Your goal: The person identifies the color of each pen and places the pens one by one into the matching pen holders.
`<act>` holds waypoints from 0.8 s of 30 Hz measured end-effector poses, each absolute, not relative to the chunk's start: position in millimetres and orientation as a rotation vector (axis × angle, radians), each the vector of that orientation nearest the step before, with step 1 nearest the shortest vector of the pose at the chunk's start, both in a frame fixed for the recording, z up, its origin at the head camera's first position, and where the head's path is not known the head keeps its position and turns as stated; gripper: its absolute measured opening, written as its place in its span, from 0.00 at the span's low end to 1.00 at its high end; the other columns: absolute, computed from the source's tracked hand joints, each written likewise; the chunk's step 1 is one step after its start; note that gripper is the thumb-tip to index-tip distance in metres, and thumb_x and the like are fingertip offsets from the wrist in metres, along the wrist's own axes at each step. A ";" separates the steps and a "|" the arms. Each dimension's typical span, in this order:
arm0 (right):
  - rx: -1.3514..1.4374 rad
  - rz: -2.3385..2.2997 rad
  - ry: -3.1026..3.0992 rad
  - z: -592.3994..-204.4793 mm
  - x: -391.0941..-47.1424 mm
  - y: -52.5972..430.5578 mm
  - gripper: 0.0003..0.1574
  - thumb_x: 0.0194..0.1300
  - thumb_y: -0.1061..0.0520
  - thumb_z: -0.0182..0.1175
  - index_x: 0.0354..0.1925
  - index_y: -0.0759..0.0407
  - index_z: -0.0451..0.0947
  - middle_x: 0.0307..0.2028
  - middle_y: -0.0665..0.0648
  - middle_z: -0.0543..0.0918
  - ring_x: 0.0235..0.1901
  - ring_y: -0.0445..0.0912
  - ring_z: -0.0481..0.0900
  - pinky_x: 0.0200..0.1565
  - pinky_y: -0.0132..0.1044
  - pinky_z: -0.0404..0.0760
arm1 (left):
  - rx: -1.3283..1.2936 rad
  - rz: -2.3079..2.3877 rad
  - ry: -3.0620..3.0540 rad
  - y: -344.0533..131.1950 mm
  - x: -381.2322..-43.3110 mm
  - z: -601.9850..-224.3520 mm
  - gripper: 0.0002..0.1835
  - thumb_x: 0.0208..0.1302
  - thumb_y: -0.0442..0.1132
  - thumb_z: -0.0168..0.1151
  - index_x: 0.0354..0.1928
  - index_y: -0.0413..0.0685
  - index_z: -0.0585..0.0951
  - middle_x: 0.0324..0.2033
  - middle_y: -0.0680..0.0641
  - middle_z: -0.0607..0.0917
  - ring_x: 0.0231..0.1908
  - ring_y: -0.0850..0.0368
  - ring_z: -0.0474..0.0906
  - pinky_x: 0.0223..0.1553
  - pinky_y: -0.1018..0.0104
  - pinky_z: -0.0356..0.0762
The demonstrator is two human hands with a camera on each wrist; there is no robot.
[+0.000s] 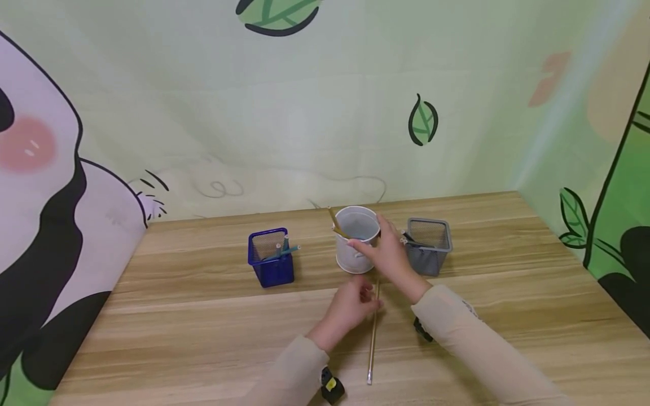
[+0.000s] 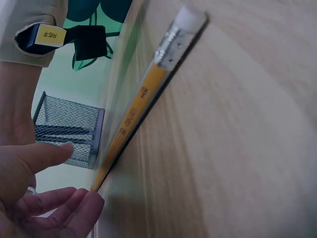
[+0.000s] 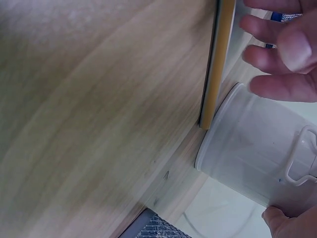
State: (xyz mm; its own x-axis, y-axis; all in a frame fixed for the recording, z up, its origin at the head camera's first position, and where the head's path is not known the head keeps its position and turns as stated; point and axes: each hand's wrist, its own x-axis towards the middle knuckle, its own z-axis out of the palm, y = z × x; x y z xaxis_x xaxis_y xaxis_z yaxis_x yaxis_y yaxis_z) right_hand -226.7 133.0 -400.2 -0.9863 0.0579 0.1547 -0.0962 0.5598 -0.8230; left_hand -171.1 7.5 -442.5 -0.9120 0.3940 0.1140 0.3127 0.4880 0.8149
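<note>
A yellow pencil (image 1: 373,344) lies on the table, its white eraser (image 2: 190,19) end towards me and its far end near the foot of a white bucket (image 1: 350,259). My left hand (image 1: 350,303) hovers beside the pencil's far part, thumb and fingers apart with nothing held between them. On the bucket's right side, my right hand (image 1: 391,254) grips the rim, with the thumb across the front and the fingers around the side. Two yellowish pencils (image 1: 339,228) lean at the bucket's left rim. In the right wrist view, the bucket's handle (image 3: 297,158) hangs against its wall.
Left of the bucket stands a blue mesh pen holder (image 1: 274,273) with several pencils. To the right, a grey mesh pen holder (image 1: 429,259) contains dark pencils. A printed backdrop (image 1: 325,124) rises behind the table (image 1: 203,338).
</note>
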 end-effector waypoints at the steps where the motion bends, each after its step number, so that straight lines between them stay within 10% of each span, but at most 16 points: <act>1: 0.032 1.404 -2.629 -400.0 -226.6 133.0 0.58 0.56 0.44 0.69 0.71 0.68 0.50 0.68 0.69 0.60 0.67 0.60 0.60 0.65 0.55 0.63 | 0.630 1.401 2.637 7.8 -171.1 -443.3 0.15 0.49 0.32 0.69 0.36 0.31 0.76 0.27 0.40 0.81 0.27 0.57 0.73 0.29 0.72 0.71; 24: 0.044 1.412 -2.629 -400.4 -227.5 133.0 0.58 0.55 0.45 0.69 0.71 0.68 0.50 0.67 0.70 0.60 0.66 0.60 0.61 0.65 0.55 0.64 | 0.574 1.267 2.663 17.0 -167.6 -443.6 0.13 0.41 0.26 0.70 0.27 0.36 0.74 0.19 0.48 0.73 0.21 0.61 0.63 0.24 0.72 0.63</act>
